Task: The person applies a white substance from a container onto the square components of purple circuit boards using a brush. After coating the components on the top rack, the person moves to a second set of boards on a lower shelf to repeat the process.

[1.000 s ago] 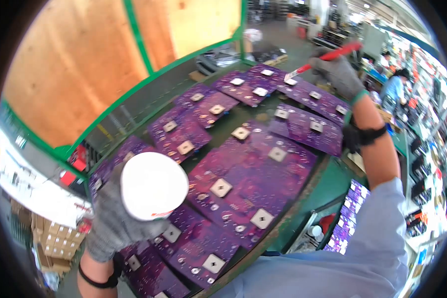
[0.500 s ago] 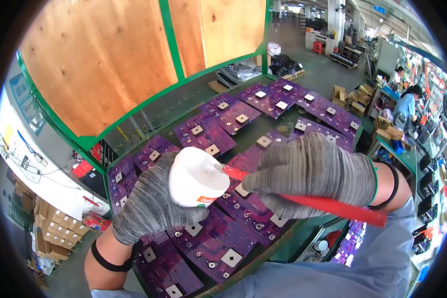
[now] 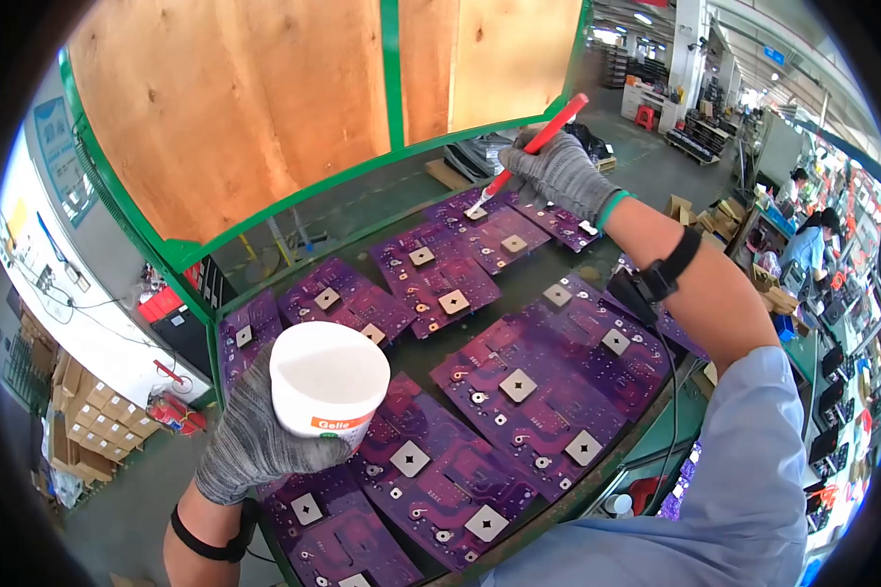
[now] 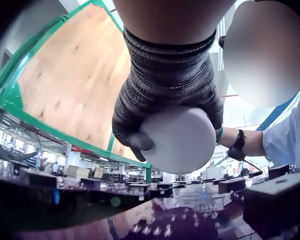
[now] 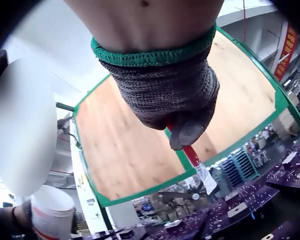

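My left hand (image 3: 250, 435), in a grey knit glove, grips a white plastic tub (image 3: 328, 391) with an orange label. The tub is held above the near-left circuit boards, its round base (image 4: 180, 142) showing in the left wrist view. My gloved right hand (image 3: 563, 176) holds a red-handled brush (image 3: 561, 119), reaching over the far side of the table. The brush's whitish tip (image 3: 478, 203) points down right at a square metal plate (image 3: 476, 214) on a purple circuit board (image 3: 494, 232). In the right wrist view, the thumb and fingers wrap the brush handle (image 5: 191, 155).
Several purple boards with square plates, such as a near board (image 3: 440, 489), cover the green table. Behind it stands a wooden panel (image 3: 235, 117) in a green frame (image 3: 392, 73). Stacked cartons (image 3: 103, 416) are on the floor at left; people sit at benches at right.
Half a second ago the brush was inside the tub; now my right hand has carried it out to a far board. A second ago it was over boards farther right. My left hand keeps the tub.
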A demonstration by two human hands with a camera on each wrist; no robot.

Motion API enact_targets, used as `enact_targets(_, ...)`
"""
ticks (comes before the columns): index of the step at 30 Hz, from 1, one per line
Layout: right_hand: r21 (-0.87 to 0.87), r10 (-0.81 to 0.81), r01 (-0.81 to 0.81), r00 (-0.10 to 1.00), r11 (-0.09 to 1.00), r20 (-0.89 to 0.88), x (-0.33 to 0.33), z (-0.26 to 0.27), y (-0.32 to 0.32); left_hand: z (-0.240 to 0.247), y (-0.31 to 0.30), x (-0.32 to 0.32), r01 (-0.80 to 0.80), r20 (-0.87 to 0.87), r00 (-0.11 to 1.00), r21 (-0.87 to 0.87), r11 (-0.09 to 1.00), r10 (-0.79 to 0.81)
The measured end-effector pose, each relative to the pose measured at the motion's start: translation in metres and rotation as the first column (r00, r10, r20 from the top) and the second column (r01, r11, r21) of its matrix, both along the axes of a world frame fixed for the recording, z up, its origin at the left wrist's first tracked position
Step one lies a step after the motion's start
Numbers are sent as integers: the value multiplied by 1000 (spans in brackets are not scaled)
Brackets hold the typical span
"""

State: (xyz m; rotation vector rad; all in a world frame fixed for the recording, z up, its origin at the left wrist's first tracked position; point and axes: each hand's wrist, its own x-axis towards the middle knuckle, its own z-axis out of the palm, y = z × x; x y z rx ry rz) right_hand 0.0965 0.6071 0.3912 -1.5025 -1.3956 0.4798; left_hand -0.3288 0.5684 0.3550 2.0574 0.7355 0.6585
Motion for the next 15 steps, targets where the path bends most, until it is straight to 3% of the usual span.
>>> enact_targets(2, -32, -92, 95, 992, 995, 87, 7, -16, 24, -1, -5, -5, -21, -28, 999, 46, 999, 22)
enact_targets(3, -37, -96, 107, 972, 994, 215, 8, -17, 28, -2, -3, -8, -10, -45, 999, 71, 997, 13)
enact_targets(6, -93, -65, 97, 952, 991, 300, 16, -7, 31, 4, -6, -10, -16, -58, 998, 46, 999, 19)
enact_targets(8, -182, -101, 140, 973, 973, 207, 0, 6, 23, 4, -6, -9, -27, -79, 996, 77, 997, 33)
enact_targets(10, -81, -125, 137, 982, 987, 142, 0, 2, 24, 1, -6, -9, -30, -98, 994, 108, 994, 41)
enact_targets(12, -65, -115, 126, 982, 990, 152, 3, -3, 22, -3, -4, -7, -36, -18, 999, 105, 994, 38)
enact_targets(14, -108, -84, 123, 945, 986, 315, 7, -3, 21, -2, -5, -5, -29, -47, 998, 129, 991, 35)
enact_targets(15, -155, -64, 103, 969, 983, 237, 5, 4, 14, -1, -6, -5, -26, -75, 996, 153, 988, 37)
